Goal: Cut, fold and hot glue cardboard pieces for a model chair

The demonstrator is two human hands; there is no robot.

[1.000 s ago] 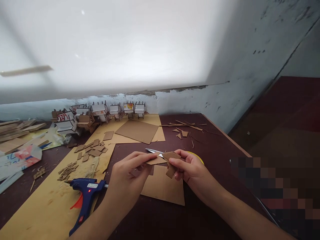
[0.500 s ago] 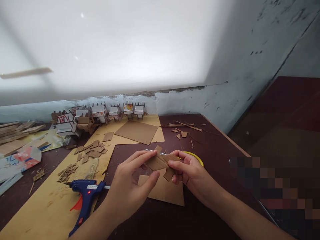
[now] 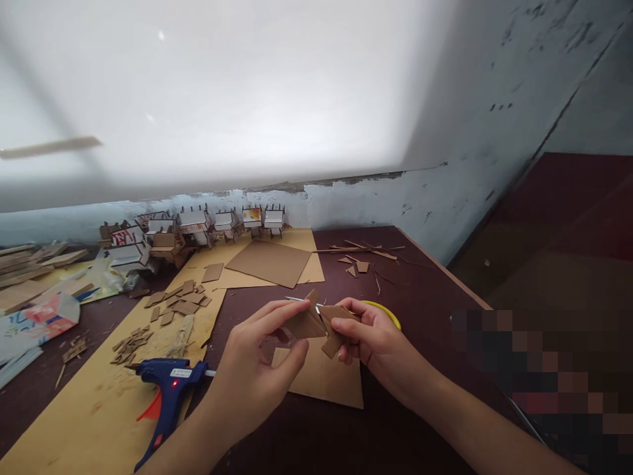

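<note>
My left hand (image 3: 262, 349) holds one brown cardboard piece (image 3: 302, 322) between thumb and fingers. Another cardboard piece (image 3: 337, 330) is pinched in my right hand (image 3: 370, 333), close beside the first, with a narrow gap between them. Behind both pieces lie scissors with a yellow handle (image 3: 386, 311); their metal blade shows near my left fingertips. Under my hands a flat cardboard sheet (image 3: 329, 376) rests on the dark table.
A blue glue gun (image 3: 171, 402) with a lit red light stands at left on a yellow board (image 3: 74, 409). Beyond it are small cardboard pieces (image 3: 182, 300), a larger sheet (image 3: 270, 262) and miniature chairs (image 3: 195, 221). Thin scraps (image 3: 363, 248) lie at the back right.
The two cardboard pieces, overlapping before, now sit slightly apart, with a gap showing the blade behind. My hands have barely moved.
</note>
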